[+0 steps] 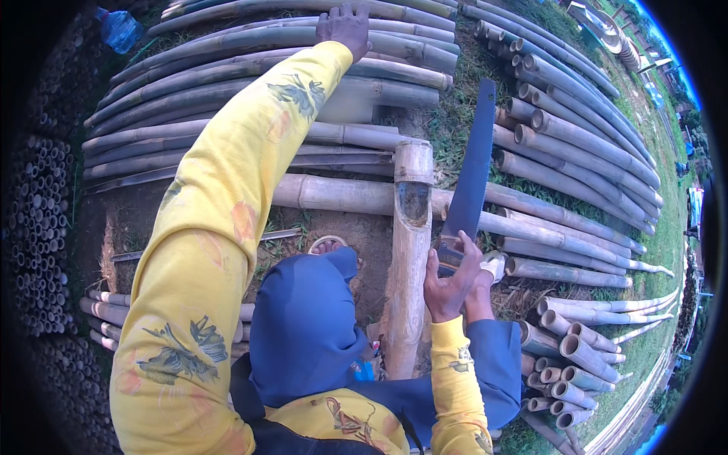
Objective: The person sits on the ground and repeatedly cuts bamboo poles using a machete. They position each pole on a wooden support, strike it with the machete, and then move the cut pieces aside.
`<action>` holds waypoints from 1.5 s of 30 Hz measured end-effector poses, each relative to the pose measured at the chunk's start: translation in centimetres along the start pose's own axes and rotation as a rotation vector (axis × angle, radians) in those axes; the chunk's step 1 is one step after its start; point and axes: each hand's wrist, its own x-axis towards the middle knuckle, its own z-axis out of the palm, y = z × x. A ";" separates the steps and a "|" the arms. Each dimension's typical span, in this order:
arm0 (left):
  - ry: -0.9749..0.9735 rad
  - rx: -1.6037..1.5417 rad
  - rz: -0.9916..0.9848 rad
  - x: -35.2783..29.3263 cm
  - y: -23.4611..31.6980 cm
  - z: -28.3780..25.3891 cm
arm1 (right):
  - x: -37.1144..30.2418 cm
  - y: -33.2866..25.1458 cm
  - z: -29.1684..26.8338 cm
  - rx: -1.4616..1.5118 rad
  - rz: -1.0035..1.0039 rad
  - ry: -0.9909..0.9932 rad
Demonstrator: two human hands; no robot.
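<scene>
- A saw stands at the centre right of the frame, its dark blade pointing up and leaning slightly right, its handle at the bottom.
- The right hand, just right of centre, is at that handle, with thumb and fingers parted around it; whether they grip it firmly, I cannot tell.
- Just left of the saw, a pale bamboo post runs from the lower middle up to the centre of the frame. A scooped notch is cut near its upper end.
- A thicker cross pole runs sideways behind the post, at the middle of the frame.
- The left hand, at the top middle, lies palm down on a row of bamboo poles, fingers slightly parted and reaching over; whether they clasp a pole, I cannot tell.
- The left arm's yellow sleeve, printed with leaves and flowers, stretches from the lower left to the top middle.
- Blue trousers cover the knee at the lower middle; a sandalled foot shows just above it.
- More poles fill the right side, including a pile with hollow ends at the lower right, beside grass.
- A blue bottle lies at the upper left; below it is a dark stack of round cut ends.
</scene>
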 end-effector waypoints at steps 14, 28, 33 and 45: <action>-0.529 -0.412 0.133 -20.2 1.2 11.6 | -8.9 15.5 4.7 -0.115 0.400 -0.065; -0.284 -0.777 0.178 -18.2 9.5 8.6 | -8.1 19.6 6.1 -0.440 0.017 -0.549; -0.325 -0.629 0.258 -14.6 9.4 7.7 | -8.0 17.0 1.6 -0.320 -0.123 -0.452; -0.686 -0.422 0.766 -18.5 30.8 9.7 | -10.2 3.1 -30.4 -0.573 0.336 0.097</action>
